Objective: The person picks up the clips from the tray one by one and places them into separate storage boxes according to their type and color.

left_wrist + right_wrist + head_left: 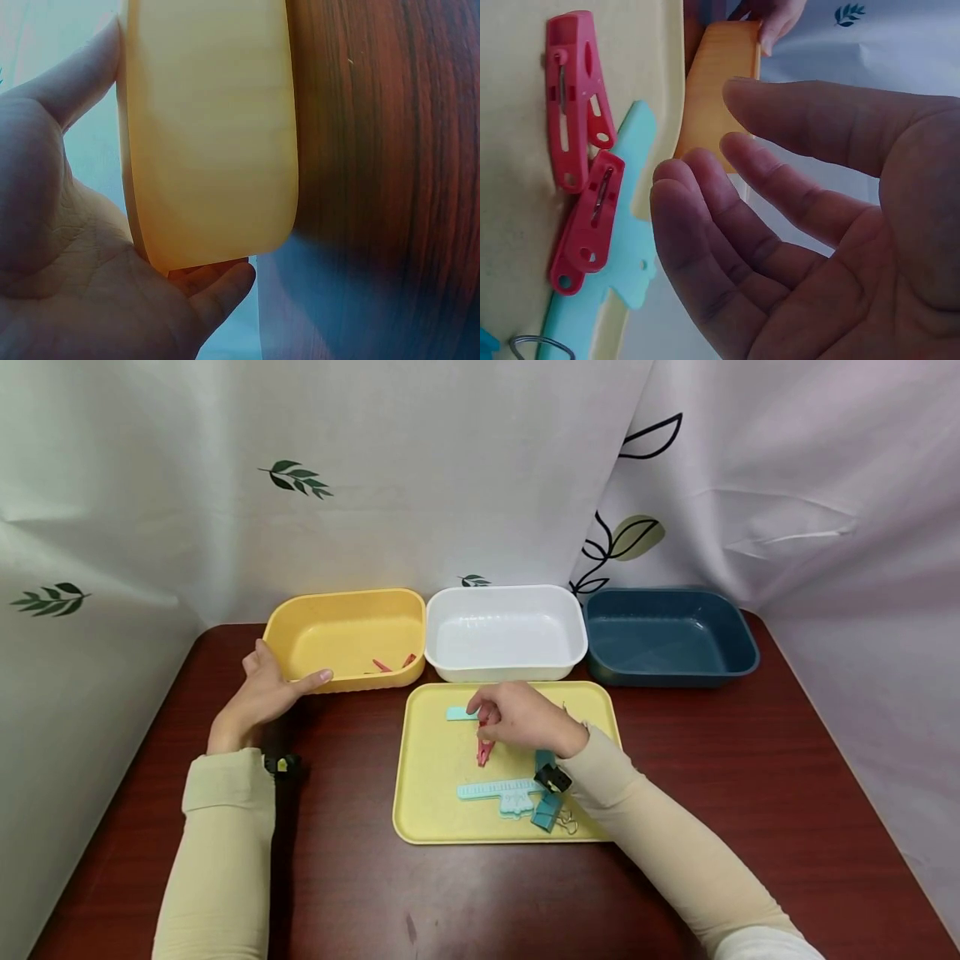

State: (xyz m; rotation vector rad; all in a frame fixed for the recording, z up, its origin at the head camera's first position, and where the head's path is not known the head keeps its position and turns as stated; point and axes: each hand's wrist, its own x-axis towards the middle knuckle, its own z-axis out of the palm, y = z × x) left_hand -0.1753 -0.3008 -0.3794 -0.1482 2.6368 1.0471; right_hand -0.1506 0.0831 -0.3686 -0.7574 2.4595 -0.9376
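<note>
My left hand (266, 693) holds the near left corner of the yellow bin (347, 683), thumb along the front rim and fingers at the left end. Two small red clothespins (382, 666) lie inside that bin at its right. Over the yellow tray (427, 760), my right hand (525, 718) hovers with bent fingers and nothing between them. Just below it are two red clothespins (568, 101), one against the other. A mint ruler (637, 251) with a wavy edge lies beside them, partly hidden by the hand in the head view.
Nearer on the tray lie another mint ruler (487, 789) and a teal binder clip (547, 812) with wire handles. A white bin (506, 674) and a dark blue bin (671, 678) stand right of the yellow one. Patterned cloth (360, 543) hangs behind.
</note>
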